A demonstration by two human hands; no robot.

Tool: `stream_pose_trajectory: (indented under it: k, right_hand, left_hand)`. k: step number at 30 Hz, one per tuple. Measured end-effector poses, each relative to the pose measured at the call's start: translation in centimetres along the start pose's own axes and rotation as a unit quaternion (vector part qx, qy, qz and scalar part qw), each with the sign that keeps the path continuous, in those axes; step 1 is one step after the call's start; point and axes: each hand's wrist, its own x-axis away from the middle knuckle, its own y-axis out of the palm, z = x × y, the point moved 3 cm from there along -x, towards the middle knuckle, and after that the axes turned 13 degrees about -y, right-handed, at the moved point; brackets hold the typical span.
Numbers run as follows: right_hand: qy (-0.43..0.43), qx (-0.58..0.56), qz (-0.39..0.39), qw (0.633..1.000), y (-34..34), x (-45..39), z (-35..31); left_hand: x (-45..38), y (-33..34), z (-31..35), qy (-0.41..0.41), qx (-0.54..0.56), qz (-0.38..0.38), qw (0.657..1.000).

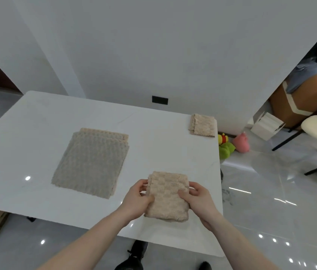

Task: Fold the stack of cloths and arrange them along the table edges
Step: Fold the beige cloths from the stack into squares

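Fingers point(144, 187) of both hands, left hand point(137, 199) and right hand point(198, 201), clamp the folded cloth's point(168, 197) sides near the white worktop's point(37, 123) right edge; stack point(91, 162) lies flat left, another cloth point(202, 125) at far right corner

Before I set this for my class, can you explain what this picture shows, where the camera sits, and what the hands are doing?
There is no machine: a person wears a camera on the head, looking down at their own bare arms. The left hand and right hand grip a folded beige textured cloth by its sides. On the white glossy table lie a stack of flat unfolded beige cloths and, near the far right corner, another folded beige cloth. Soft toys sit on the floor.
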Motion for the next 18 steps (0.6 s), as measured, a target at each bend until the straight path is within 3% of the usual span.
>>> stream_pose_trajectory:
  k: [6,12,18]
  right_hand:
    - [0.003,0.026,-0.077,0.997,-6.9,-0.7,1.1]
    - [0.013,0.051,-0.096,0.994,-12.1,-1.8,2.1]
    - [0.037,0.029,-0.082,0.995,-14.1,-3.5,3.4]
  left_hand:
    - [2.0,7.2,-1.1,-0.025,0.061,0.061,0.996]
    - [3.3,13.0,-1.6,-0.049,0.117,0.114,0.985]
    - [1.5,15.0,-1.6,-0.076,0.123,0.081,0.986]
